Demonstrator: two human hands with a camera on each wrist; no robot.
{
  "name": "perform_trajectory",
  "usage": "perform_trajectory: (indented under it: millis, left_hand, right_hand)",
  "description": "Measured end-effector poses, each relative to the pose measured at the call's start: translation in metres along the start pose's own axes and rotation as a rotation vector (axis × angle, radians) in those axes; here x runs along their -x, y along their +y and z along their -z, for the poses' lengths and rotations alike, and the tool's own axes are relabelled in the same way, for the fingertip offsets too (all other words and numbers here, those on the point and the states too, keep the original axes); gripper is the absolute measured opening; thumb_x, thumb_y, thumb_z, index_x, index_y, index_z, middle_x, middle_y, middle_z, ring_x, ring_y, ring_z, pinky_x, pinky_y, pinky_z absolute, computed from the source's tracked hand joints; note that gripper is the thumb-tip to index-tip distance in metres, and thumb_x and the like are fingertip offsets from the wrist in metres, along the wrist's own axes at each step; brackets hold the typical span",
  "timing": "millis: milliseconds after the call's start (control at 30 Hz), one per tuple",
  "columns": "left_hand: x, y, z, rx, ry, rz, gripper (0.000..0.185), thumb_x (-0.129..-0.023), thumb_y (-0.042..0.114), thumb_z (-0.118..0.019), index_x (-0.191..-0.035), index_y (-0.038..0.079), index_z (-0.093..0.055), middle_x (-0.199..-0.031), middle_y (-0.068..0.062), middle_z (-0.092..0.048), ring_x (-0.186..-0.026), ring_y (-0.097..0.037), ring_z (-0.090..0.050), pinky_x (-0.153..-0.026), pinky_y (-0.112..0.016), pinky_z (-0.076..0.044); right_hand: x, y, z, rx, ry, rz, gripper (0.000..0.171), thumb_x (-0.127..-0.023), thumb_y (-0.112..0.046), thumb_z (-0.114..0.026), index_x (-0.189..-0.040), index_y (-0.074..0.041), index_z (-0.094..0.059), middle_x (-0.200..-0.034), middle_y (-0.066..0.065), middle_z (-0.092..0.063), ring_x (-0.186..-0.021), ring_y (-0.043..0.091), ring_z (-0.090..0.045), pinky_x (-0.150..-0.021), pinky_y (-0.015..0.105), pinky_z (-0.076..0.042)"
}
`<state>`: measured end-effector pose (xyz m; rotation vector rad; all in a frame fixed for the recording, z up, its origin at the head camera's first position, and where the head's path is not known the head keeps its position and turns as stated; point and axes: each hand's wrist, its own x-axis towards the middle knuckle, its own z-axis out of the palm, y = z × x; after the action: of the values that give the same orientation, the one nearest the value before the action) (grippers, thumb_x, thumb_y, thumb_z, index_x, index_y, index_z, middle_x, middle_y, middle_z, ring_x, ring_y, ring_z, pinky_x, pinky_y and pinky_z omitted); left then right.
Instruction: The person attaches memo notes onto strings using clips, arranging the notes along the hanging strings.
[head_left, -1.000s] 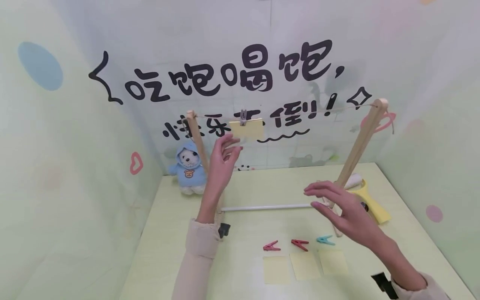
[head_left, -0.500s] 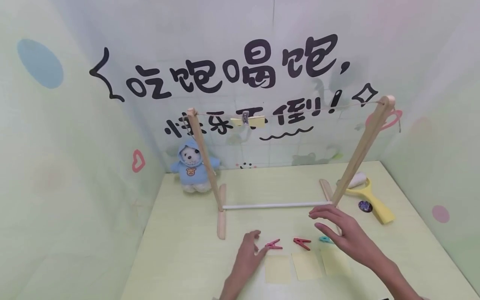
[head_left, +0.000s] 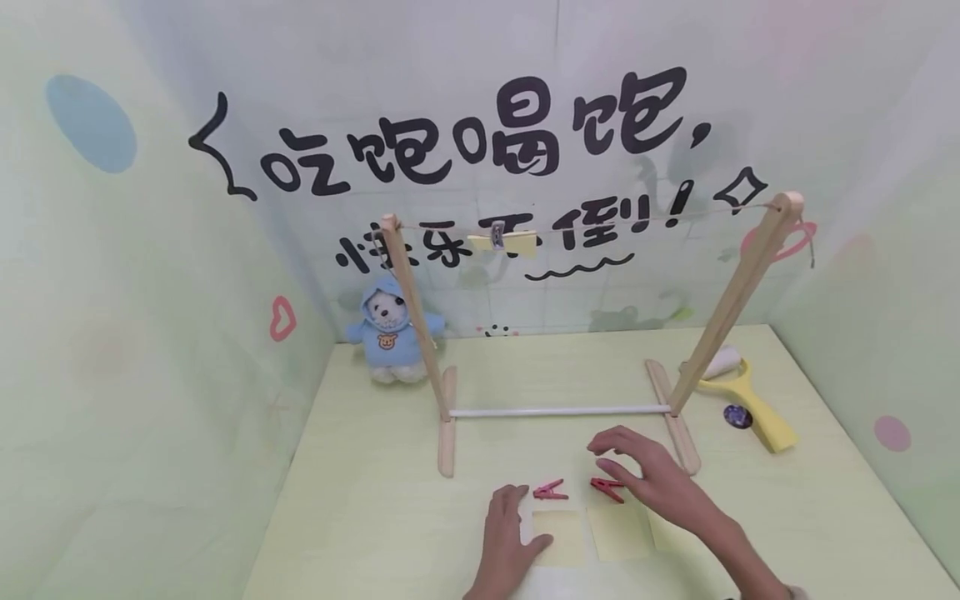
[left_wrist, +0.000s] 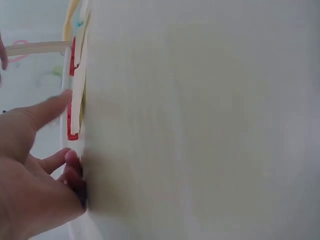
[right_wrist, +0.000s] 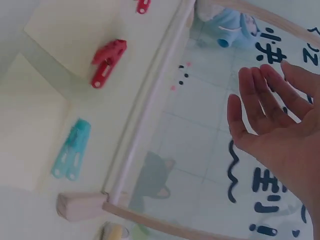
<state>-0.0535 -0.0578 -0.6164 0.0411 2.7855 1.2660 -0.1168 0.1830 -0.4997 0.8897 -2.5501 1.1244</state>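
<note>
My left hand (head_left: 508, 537) is at the left edge of the leftmost pale yellow paper square (head_left: 564, 546), fingers and thumb spread, its thumb over the paper's edge. Beyond that paper lies a pink clothespin (head_left: 551, 491). My right hand (head_left: 651, 477) hovers with fingers bent loosely, holding nothing, by a red clothespin (head_left: 607, 489). A second paper square (head_left: 619, 533) and a third, partly covered paper square (head_left: 666, 533) lie in the row. The right hand hides a teal clothespin (right_wrist: 72, 150) in the head view; the right wrist view shows it.
Behind the papers stands a wooden frame (head_left: 731, 312) with a white crossbar (head_left: 558, 412). A grey clip (head_left: 497, 235) holds yellow paper (head_left: 522, 243) on its string. A plush toy (head_left: 392, 337) stands back left; a yellow-handled roller (head_left: 765, 417) lies right.
My left hand has come down from the hanging paper to the leftmost paper square on the table. My right hand has moved left and lower, over the teal clothespin. The hanging paper has tilted.
</note>
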Motion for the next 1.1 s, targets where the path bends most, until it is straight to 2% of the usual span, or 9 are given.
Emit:
perform_trajectory:
  millis: [100,233,367,567,767,867,1100]
  left_hand:
    - [-0.001,-0.001,-0.001,-0.018,0.000,-0.011,0.069,-0.079,0.027,-0.085,-0.139,0.014,-0.051,-0.140,-0.005,-0.043,-0.112,-0.018,-0.053,-0.097,-0.037,-0.048]
    - [-0.002,-0.002,-0.005,-0.016,-0.004,-0.003,0.059,-0.079,0.024,-0.084,-0.131,0.017,-0.056,-0.140,-0.002,-0.041,-0.118,-0.021,-0.052,-0.101,-0.042,-0.046]
    - [-0.002,-0.002,-0.007,-0.017,-0.005,-0.019,0.049,-0.079,0.024,-0.084,-0.121,0.022,-0.058,-0.137,0.000,-0.042,-0.114,-0.016,-0.052,-0.100,-0.040,-0.045]
    - [-0.001,0.001,-0.006,-0.038,0.007,-0.045,0.041,-0.078,0.023,-0.085,-0.110,0.024,-0.060,-0.133,0.002,-0.042,-0.110,-0.013,-0.050,-0.099,-0.040,-0.044]
    - [-0.002,0.001,-0.003,-0.047,-0.016,-0.019,0.035,-0.078,0.024,-0.085,-0.102,0.024,-0.059,-0.129,0.005,-0.042,-0.111,-0.013,-0.049,-0.099,-0.039,-0.044]
    - [-0.002,0.000,-0.003,-0.052,-0.006,-0.026,0.034,-0.077,0.023,-0.085,-0.099,0.024,-0.059,-0.124,0.007,-0.043,-0.111,-0.012,-0.048,-0.098,-0.038,-0.044]
    - [-0.002,0.000,0.005,0.001,-0.033,-0.043,0.033,-0.080,0.019,-0.082,-0.100,0.021,-0.056,-0.104,0.011,-0.047,-0.096,-0.003,-0.040,-0.085,-0.028,-0.041]
  right_hand:
    - [-0.003,0.014,-0.033,0.100,-0.026,0.032,0.027,-0.085,-0.005,-0.078,-0.109,-0.014,-0.069,-0.108,-0.003,-0.069,-0.099,0.018,-0.067,-0.083,0.034,-0.056]
    - [0.002,0.031,-0.075,0.289,-0.080,0.072,0.039,-0.079,-0.011,-0.084,-0.114,-0.008,-0.069,-0.114,0.007,-0.067,-0.107,0.027,-0.064,-0.081,0.047,-0.054]
    - [0.012,0.042,-0.099,0.321,-0.086,0.100,0.044,-0.073,-0.013,-0.088,-0.112,-0.008,-0.069,-0.115,0.009,-0.067,-0.111,0.032,-0.062,-0.079,0.051,-0.054]
    - [0.022,0.049,-0.107,0.323,-0.036,0.131,0.040,-0.070,-0.012,-0.089,-0.104,-0.013,-0.068,-0.119,0.011,-0.065,-0.113,0.033,-0.061,-0.081,0.050,-0.051]
    - [0.024,0.052,-0.108,0.309,-0.014,0.139,0.037,-0.070,-0.006,-0.089,-0.100,-0.012,-0.070,-0.119,0.011,-0.066,-0.114,0.032,-0.061,-0.081,0.049,-0.052]
    - [0.024,0.052,-0.109,0.297,-0.004,0.136,0.036,-0.070,-0.003,-0.088,-0.100,-0.011,-0.070,-0.119,0.011,-0.066,-0.115,0.032,-0.061,-0.082,0.051,-0.053]
    - [0.023,0.049,-0.109,0.268,0.016,0.122,0.033,-0.072,-0.004,-0.088,-0.099,-0.010,-0.070,-0.115,0.010,-0.068,-0.111,0.032,-0.063,-0.084,0.050,-0.053]
